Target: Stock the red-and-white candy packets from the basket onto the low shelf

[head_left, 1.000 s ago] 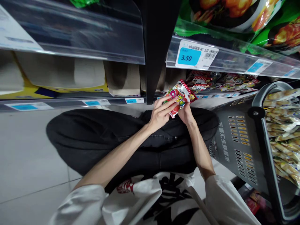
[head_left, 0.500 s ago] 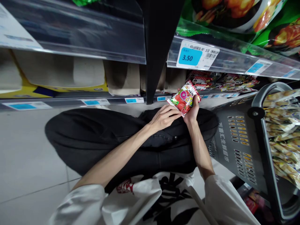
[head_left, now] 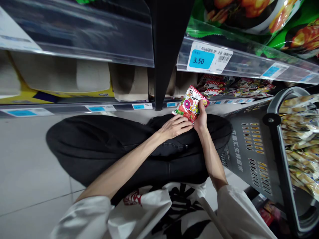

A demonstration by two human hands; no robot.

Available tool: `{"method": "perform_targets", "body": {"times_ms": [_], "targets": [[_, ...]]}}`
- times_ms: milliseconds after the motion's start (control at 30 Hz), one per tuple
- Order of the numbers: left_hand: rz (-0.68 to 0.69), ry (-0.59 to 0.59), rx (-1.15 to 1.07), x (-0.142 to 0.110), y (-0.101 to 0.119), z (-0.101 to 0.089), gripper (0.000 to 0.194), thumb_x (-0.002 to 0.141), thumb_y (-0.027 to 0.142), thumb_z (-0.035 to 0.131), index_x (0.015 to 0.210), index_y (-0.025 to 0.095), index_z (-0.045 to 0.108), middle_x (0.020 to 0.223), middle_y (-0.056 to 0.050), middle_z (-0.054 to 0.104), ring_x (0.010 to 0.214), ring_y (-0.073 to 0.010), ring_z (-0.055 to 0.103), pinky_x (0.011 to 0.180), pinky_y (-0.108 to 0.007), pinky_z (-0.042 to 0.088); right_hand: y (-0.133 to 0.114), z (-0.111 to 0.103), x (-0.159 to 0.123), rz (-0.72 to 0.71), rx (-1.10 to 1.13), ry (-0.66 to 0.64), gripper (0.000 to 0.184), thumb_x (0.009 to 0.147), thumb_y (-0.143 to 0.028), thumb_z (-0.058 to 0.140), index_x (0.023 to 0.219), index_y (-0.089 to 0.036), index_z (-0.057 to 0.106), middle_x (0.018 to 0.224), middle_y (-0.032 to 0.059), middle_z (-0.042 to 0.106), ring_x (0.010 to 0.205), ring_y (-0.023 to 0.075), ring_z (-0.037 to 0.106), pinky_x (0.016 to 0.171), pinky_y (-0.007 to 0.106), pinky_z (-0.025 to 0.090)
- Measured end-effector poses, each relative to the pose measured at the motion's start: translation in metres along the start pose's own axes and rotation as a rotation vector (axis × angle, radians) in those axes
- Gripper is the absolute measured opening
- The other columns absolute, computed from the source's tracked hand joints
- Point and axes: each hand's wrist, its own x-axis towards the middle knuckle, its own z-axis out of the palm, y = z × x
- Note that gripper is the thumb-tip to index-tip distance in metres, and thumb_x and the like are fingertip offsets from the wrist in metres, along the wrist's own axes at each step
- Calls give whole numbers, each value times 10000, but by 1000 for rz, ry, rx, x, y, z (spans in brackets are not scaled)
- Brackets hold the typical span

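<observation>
A small red-and-white candy packet (head_left: 190, 105) with a large "Q" and strawberries printed on it is held above my knees, front side up. My right hand (head_left: 201, 119) grips its right side, thumb on top and the other fingers mostly hidden beneath. My left hand (head_left: 175, 126) is at the packet's lower left edge, its fingers bent and closed against the lower edge. Similar small packets (head_left: 211, 87) lie on the bottom shelf just beyond, to the right.
A grey shopping basket (head_left: 249, 146) full of wrapped snacks (head_left: 300, 142) stands at my right. A black shelf post (head_left: 165, 49) rises ahead. Cardboard boxes (head_left: 129, 83) fill the bottom shelf to the left. A price tag (head_left: 209, 58) hangs on the shelf above.
The candy packet has shifted slightly left and turned a little flatter towards me. My right hand has moved left with it; my left hand has hardly moved.
</observation>
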Motion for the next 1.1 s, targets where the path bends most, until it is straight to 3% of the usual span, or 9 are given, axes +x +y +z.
{"method": "perform_targets", "body": {"times_ms": [167,333,600,833,1100], "targets": [[30,43,-21,1,1,-2,252,1009,112,522,1146,210,709,1036,-69,781,989,-187,700,855,-372,570,8,-2,6,-7,20,31,310,866,-500,696,1038,-243,697,1136,9,778,1329,243,620,1127,459,532],[31,31,-2,2,1,-2,267,1012,119,523,1188,210,701,967,-58,781,939,-176,714,834,-355,579,9,-6,10,-44,31,76,331,875,-498,685,1071,-231,678,1142,14,773,1270,239,658,1100,457,550],[75,80,34,6,-1,-3,209,987,103,560,1071,212,717,913,-35,781,866,-158,726,823,-332,590,7,-12,12,-26,78,74,304,917,-480,622,1081,-232,686,1149,10,774,1203,229,690,1068,465,565],[89,51,91,11,8,-13,140,976,188,596,891,217,704,788,-8,733,815,-147,709,786,-295,581,5,-11,10,1,50,29,255,822,-409,729,993,-229,674,1028,-11,791,1101,214,731,1055,427,576],[186,93,197,17,16,-18,175,963,157,591,818,199,678,740,6,701,761,-143,671,727,-277,552,4,0,2,-54,28,29,195,759,-361,783,848,-228,672,841,-21,778,1097,251,737,1015,412,594]]}}
